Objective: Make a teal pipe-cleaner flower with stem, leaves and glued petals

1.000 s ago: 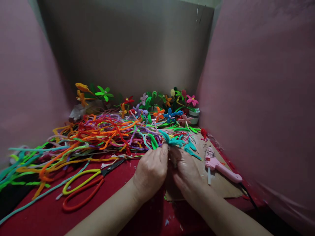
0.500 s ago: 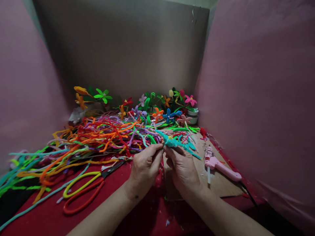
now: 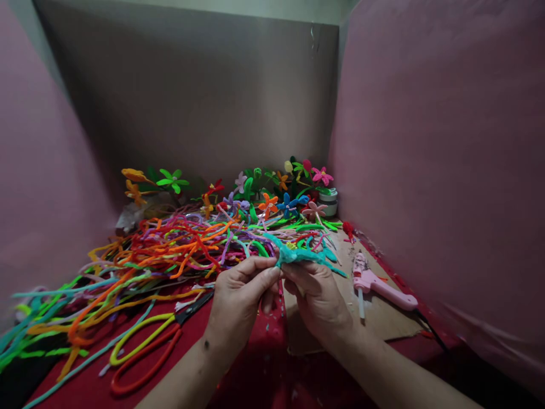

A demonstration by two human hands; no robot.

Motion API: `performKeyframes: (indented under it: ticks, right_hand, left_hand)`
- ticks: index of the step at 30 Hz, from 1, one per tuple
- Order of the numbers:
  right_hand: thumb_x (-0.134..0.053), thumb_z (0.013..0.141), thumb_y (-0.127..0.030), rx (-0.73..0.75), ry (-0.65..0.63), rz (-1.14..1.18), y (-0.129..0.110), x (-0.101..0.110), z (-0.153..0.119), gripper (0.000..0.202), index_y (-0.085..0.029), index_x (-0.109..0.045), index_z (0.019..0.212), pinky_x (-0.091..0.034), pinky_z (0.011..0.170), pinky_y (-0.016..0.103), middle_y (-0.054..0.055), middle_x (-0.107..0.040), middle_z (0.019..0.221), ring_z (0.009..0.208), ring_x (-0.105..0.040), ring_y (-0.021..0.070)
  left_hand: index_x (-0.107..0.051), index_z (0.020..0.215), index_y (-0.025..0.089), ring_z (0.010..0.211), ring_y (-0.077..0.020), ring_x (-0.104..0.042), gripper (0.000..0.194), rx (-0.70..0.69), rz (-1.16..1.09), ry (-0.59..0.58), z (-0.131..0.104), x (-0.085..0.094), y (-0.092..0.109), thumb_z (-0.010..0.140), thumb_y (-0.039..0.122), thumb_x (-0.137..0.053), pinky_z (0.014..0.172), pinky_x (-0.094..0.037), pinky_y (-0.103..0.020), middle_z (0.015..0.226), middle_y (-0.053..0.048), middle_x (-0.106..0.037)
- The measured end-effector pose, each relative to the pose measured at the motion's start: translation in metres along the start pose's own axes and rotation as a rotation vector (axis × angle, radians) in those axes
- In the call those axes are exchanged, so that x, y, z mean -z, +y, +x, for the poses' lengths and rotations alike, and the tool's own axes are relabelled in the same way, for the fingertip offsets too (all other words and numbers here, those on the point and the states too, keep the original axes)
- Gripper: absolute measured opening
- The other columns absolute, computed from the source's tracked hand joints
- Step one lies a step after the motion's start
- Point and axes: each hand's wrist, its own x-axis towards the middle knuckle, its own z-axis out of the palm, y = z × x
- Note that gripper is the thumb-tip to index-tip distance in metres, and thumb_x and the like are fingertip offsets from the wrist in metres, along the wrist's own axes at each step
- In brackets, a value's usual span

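Observation:
Between my fingertips is a turquoise pipe-cleaner flower [image 3: 293, 255] with a small yellow centre, its petals spread to both sides. My left hand [image 3: 242, 295] pinches its base with thumb and forefinger. From the other side, my right hand [image 3: 317, 295] is closed on the same flower just below the petals. The exact spot where the fingertips meet is partly hidden. Close behind the flower lie more turquoise pieces [image 3: 327, 254].
Loose pipe cleaners [image 3: 170, 244] are heaped at the left and centre. Scissors [image 3: 147, 363] with yellow and red handles lie at front left. A pink glue gun [image 3: 383, 289] rests on cardboard [image 3: 383, 326] at right. Finished flowers [image 3: 268, 204] and a white jar [image 3: 327, 201] line the back wall.
My left hand has turned and shifted slightly left, its thumb now under the flower's base. The flower has tilted a little. The whole view has shifted slightly.

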Motion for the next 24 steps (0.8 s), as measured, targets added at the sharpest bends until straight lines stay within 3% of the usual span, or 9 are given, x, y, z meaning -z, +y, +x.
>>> performKeyframes:
  ticks: [4,6,8,11,14,16,18,21,24]
  right_hand:
    - [-0.07,0.064,-0.022,-0.073,-0.071,0.039,-0.002,0.001,0.001,0.008,-0.02,-0.063,0.059,-0.037,0.049,0.023,-0.003,-0.053,0.054,0.049,-0.044,0.0097]
    - [-0.068,0.065,-0.027,-0.093,-0.142,0.024,-0.002,0.003,0.002,0.013,-0.019,-0.062,0.057,-0.037,0.049,0.024,-0.003,-0.051,0.051,0.048,-0.043,0.0103]
    - [-0.069,0.063,-0.025,-0.035,-0.115,0.016,0.0,0.003,0.003,0.014,-0.019,-0.06,0.055,-0.036,0.049,0.023,-0.004,-0.049,0.05,0.047,-0.041,0.0096]
    - [-0.071,0.061,-0.018,0.083,0.003,0.032,0.002,0.002,0.005,0.014,-0.019,-0.059,0.054,-0.033,0.048,0.022,-0.006,-0.049,0.05,0.047,-0.037,0.0081]
    - [-0.069,0.064,-0.016,0.072,0.019,0.049,0.003,0.0,0.005,0.008,-0.019,-0.063,0.059,-0.034,0.05,0.023,-0.004,-0.055,0.057,0.049,-0.039,0.0086]
    - [-0.066,0.067,-0.016,0.046,0.002,0.064,0.005,-0.001,0.004,0.004,-0.02,-0.066,0.066,-0.035,0.053,0.024,-0.003,-0.059,0.065,0.052,-0.041,0.0094]
    - [-0.065,0.068,-0.016,0.039,-0.01,0.069,0.005,-0.001,0.003,0.005,-0.021,-0.067,0.069,-0.035,0.053,0.025,-0.003,-0.059,0.067,0.052,-0.041,0.01]
    - [-0.066,0.067,-0.016,0.076,0.014,0.033,0.004,-0.001,0.001,0.006,-0.022,-0.065,0.065,-0.032,0.05,0.025,-0.004,-0.055,0.06,0.049,-0.036,0.01]
    - [-0.068,0.066,-0.018,0.096,0.011,-0.021,0.002,-0.001,0.002,0.012,-0.021,-0.062,0.056,-0.03,0.048,0.026,-0.004,-0.048,0.053,0.046,-0.03,0.0099]
  left_hand:
    - [-0.062,0.072,0.014,0.031,0.0002,-0.036,0.006,0.142,-0.176,-0.115,0.005,0.003,0.001,0.073,0.019,-0.063,0.034,-0.026,-0.012,0.047,0.005,-0.053]
    - [-0.06,0.066,0.013,0.029,0.0014,-0.031,0.011,0.165,-0.211,-0.205,0.008,0.004,0.001,0.074,0.02,-0.061,0.036,-0.027,-0.013,0.045,0.005,-0.051]
    - [-0.058,0.062,0.012,0.03,0.0004,-0.033,0.017,0.14,-0.151,-0.247,0.011,0.005,0.0,0.076,0.022,-0.059,0.037,-0.029,-0.014,0.046,0.004,-0.052]
    - [-0.059,0.068,0.014,0.038,-0.0044,-0.044,0.015,-0.016,0.117,-0.152,0.009,0.004,-0.005,0.078,0.024,-0.058,0.042,-0.035,-0.016,0.05,0.003,-0.053]
    - [-0.061,0.087,0.016,0.053,-0.0093,-0.054,0.012,-0.318,0.459,0.008,0.004,0.003,-0.015,0.08,0.023,-0.055,0.054,-0.043,-0.02,0.062,0.001,-0.058]
    - [-0.059,0.097,0.015,0.067,-0.0133,-0.06,0.02,-0.498,0.656,0.046,0.001,0.003,-0.021,0.078,0.02,-0.055,0.063,-0.045,-0.023,0.076,-0.003,-0.064]
    - [-0.06,0.098,0.016,0.072,-0.0156,-0.061,0.021,-0.592,0.783,0.038,0.001,0.005,-0.024,0.078,0.019,-0.055,0.066,-0.045,-0.024,0.081,-0.005,-0.066]
    - [-0.062,0.087,0.018,0.06,-0.0124,-0.058,0.013,-0.548,0.759,0.043,0.002,0.006,-0.02,0.079,0.017,-0.053,0.058,-0.043,-0.022,0.068,-0.001,-0.063]
    - [-0.062,0.077,0.018,0.045,-0.008,-0.048,0.007,-0.326,0.506,0.048,0.003,0.004,-0.011,0.077,0.019,-0.056,0.047,-0.038,-0.019,0.052,0.004,-0.054]
